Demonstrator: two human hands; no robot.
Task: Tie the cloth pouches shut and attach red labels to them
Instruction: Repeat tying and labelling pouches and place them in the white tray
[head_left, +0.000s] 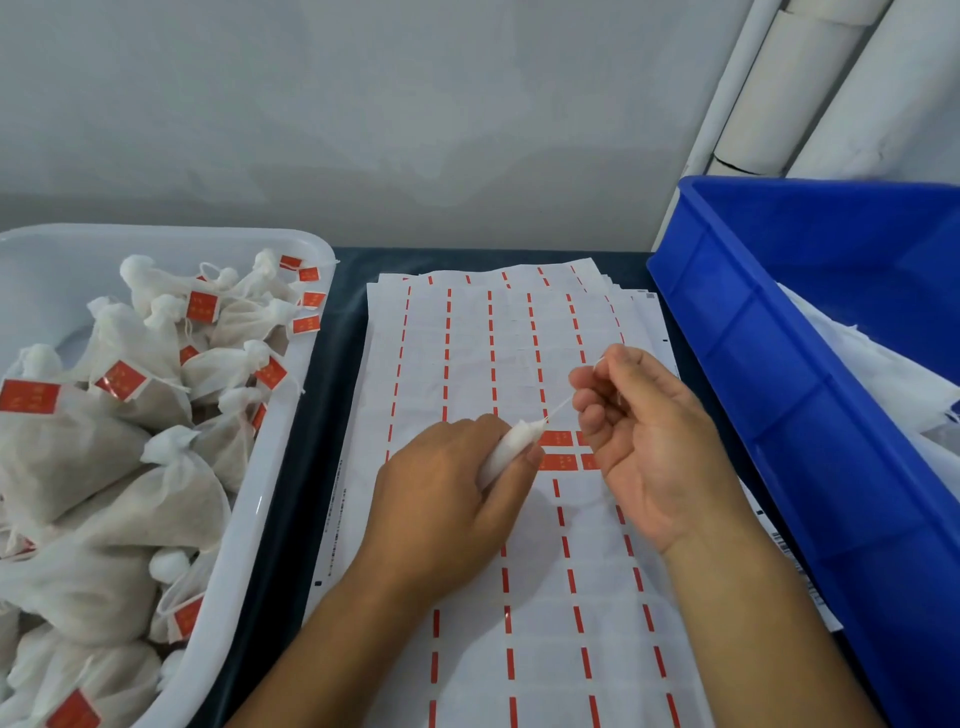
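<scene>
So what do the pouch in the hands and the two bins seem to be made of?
Pouch: thin white matte fabric, probably non-woven; it bunches softly. White bin: glossy plastic, with a sheen on its rim. Blue bin: rigid moulded plastic with ribbed walls.

I'm seeing both forearms showing bare, left hand (447, 483) and right hand (649, 441) wearing no gloves or rings.
</scene>
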